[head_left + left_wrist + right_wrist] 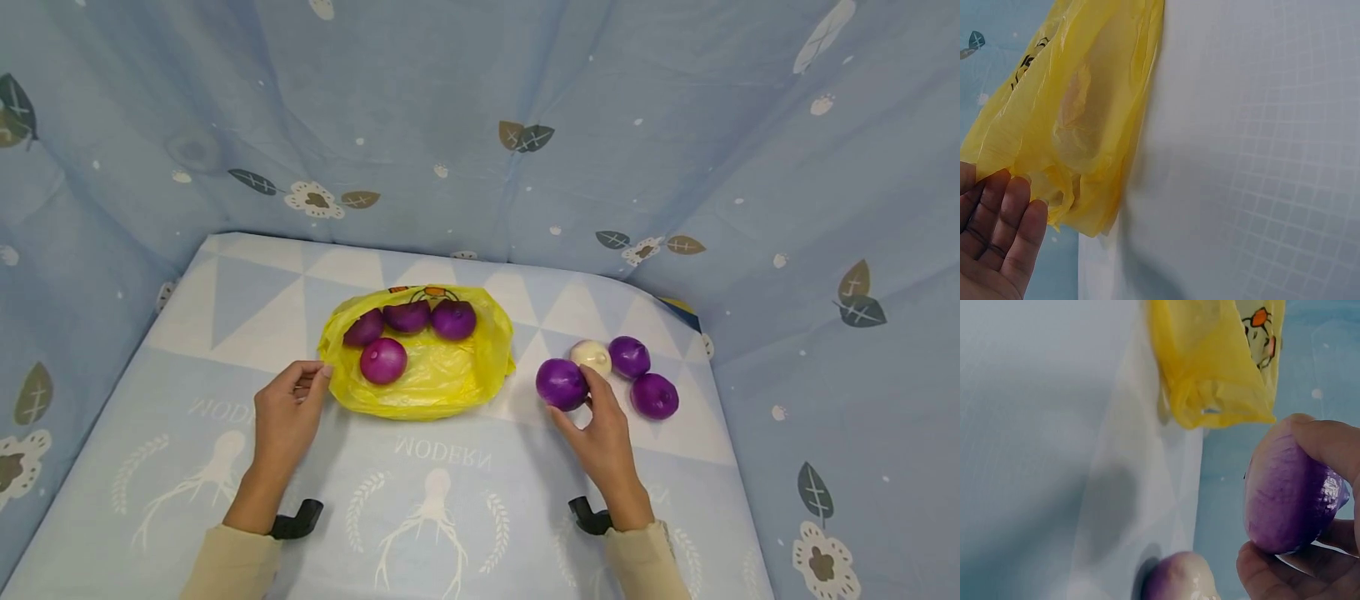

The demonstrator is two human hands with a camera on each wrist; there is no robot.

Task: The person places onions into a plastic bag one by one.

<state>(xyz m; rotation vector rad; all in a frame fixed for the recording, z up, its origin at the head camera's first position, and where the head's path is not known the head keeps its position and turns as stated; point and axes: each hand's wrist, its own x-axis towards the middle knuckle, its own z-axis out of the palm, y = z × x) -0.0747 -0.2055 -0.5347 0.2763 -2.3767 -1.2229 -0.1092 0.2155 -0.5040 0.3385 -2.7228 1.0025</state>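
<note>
A yellow plastic bag (457,379) lies with its mouth spread wide on the table. Inside it, several purple onions are grouped, among them a brighter magenta onion (383,361) at the front left. My left hand (288,412) pinches the bag's left rim between thumb and fingers; the left wrist view shows these fingers (1013,219) at the bag's edge. To the right of the bag, my right hand (603,437) grips a purple onion (561,384) between thumb and fingers. In the right wrist view this onion (1291,487) is raised off the table, pale on one side.
Just beyond the right hand sit a whitish onion (591,357) and two purple onions, one farther back (629,357) and one nearer (655,396). A patterned cloth covers the table (435,508). Blue curtains (480,125) stand behind and at both sides.
</note>
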